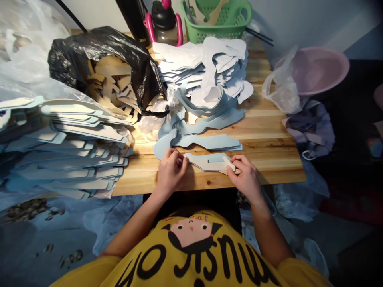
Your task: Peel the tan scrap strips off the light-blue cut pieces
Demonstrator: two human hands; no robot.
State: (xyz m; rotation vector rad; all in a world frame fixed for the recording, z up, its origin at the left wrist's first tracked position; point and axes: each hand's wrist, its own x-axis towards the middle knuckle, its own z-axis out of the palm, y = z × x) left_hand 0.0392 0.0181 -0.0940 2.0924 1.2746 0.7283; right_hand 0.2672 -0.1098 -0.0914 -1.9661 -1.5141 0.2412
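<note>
On the table's near side lies a light blue, wavy-edged cut piece (pixel 206 163) with a pale strip along it. My left hand (pixel 172 169) is closed in a pinch on its left end. At the other end my right hand (pixel 245 174) is closed, thumb and fingers gripping a small whitish strip (pixel 229 162) that lies over the blue piece. A bit of tan material shows under that right end. Just beyond are more curved blue pieces (pixel 206 141), layered in small piles.
A tall stack of blue-and-white pieces (pixel 89 159) fills the left. Behind it, a black plastic bag (pixel 68 59) holds brown strips (pixel 113 79). White cut pieces (pixel 179 56), a drinking bottle (pixel 164 24) and a green basket (pixel 215 34) stand at the back. A pink basin (pixel 323 71) is right.
</note>
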